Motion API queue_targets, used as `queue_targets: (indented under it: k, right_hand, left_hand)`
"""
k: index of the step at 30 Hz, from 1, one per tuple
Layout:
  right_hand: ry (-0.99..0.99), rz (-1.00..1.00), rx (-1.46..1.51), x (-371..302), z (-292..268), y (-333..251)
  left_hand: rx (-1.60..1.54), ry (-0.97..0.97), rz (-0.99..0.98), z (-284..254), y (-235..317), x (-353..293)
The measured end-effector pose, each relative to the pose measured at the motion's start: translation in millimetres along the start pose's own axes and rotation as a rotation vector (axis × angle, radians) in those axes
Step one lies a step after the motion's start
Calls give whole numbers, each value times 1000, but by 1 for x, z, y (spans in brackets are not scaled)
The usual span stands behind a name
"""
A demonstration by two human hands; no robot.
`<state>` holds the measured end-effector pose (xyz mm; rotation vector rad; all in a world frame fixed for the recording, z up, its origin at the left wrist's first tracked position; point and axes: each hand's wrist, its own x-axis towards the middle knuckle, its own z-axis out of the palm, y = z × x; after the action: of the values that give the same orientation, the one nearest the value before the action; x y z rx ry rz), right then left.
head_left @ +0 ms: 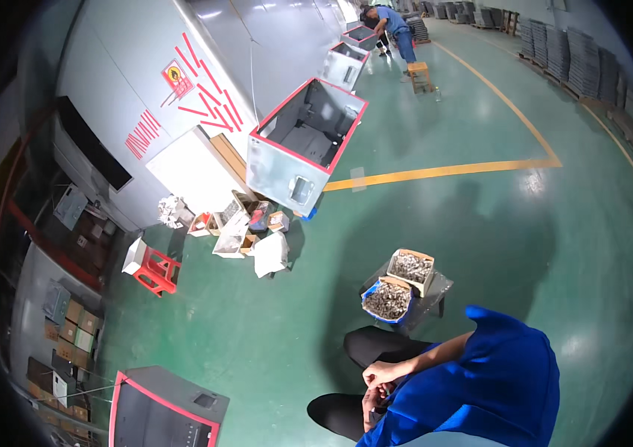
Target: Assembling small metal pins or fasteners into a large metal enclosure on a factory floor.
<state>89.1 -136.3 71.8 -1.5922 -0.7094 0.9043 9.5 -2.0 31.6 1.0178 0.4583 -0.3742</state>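
Observation:
My hands meet close together above my lap, between black-trousered legs. My right hand point(386, 373) is the upper one in the head view, reaching out of a blue sleeve with its fingers curled in a pinch. Just below it is my left hand point(371, 404), also closed and partly hidden by my right hand and sleeve. Whatever they hold is too small to make out. Nearby, on a small low stool point(436, 289), stand a cardboard box point(422, 284) and a blue-edged box point(369, 307), both filled with small metallic-looking parts.
A large grey metal cabinet point(287, 173) with red edging stands by the wall; another point(216, 406) is at lower left. A red stool point(158, 270), a white-covered stool point(271, 253) and several small boxes point(227, 244) are nearby. A co-worker point(397, 28) bends over a farther cabinet.

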Motion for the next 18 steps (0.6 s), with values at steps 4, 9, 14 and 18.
queue_targets:
  k: [4, 9, 14, 18]
  right_hand:
    - [-1, 42, 119, 7, -9, 13]
    - [-86, 155, 96, 16, -15, 12]
    - [-165, 129, 46, 25, -8, 26]
    - [-264, 170, 77, 21, -9, 13]
  left_hand:
    - [-135, -68, -29, -7, -18, -8]
    - [-52, -58, -19, -6, -14, -2]
    - [107, -26, 39, -12, -10, -19]
    - [418, 7, 209, -15, -12, -41]
